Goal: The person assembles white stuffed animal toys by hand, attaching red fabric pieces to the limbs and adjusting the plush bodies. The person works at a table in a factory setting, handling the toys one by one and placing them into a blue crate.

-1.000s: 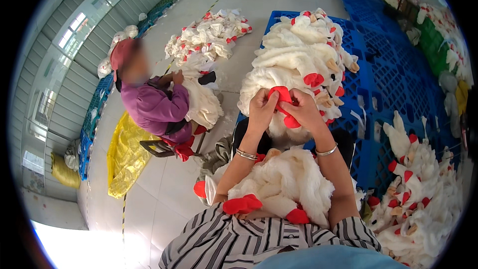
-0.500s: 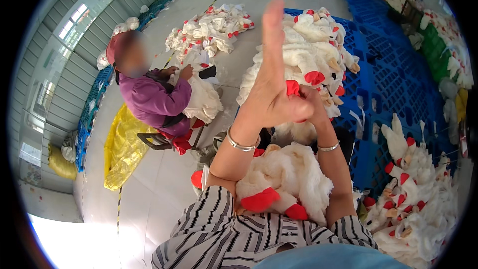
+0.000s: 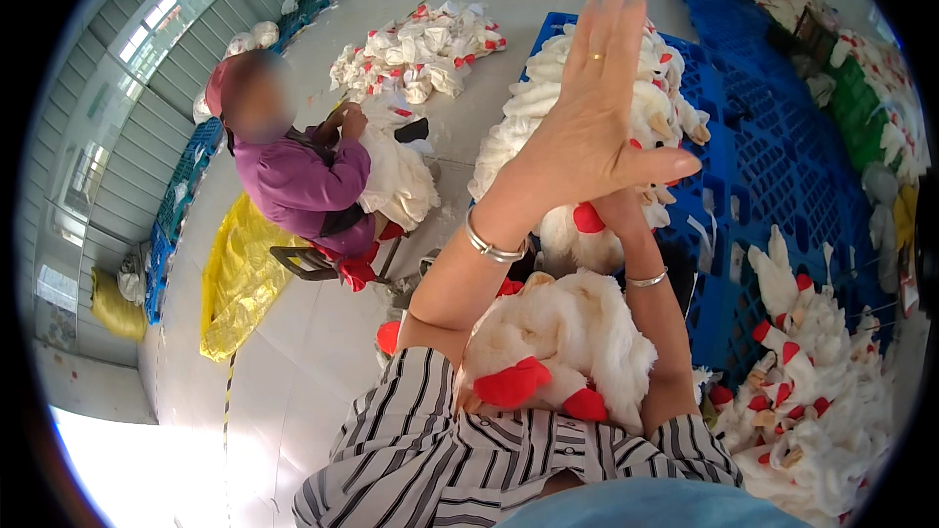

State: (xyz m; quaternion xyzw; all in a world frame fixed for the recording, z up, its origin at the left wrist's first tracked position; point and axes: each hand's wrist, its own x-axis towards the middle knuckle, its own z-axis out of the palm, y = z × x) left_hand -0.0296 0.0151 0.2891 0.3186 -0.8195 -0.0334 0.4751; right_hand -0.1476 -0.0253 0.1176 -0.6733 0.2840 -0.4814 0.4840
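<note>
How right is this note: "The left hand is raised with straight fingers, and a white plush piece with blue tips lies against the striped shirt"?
Only the colour is wrong: the head view shows red tips on the white plush piece against the striped shirt. The left hand is raised with straight fingers.

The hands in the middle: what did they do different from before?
The left hand let go of the red piece that both hands were pinching, opened flat and swung up and to the right. Now it partly covers the right hand, so I can't tell what that one holds. A red bit shows beside it. The white plush stayed on the lap, and the co-worker stayed seated.
</note>
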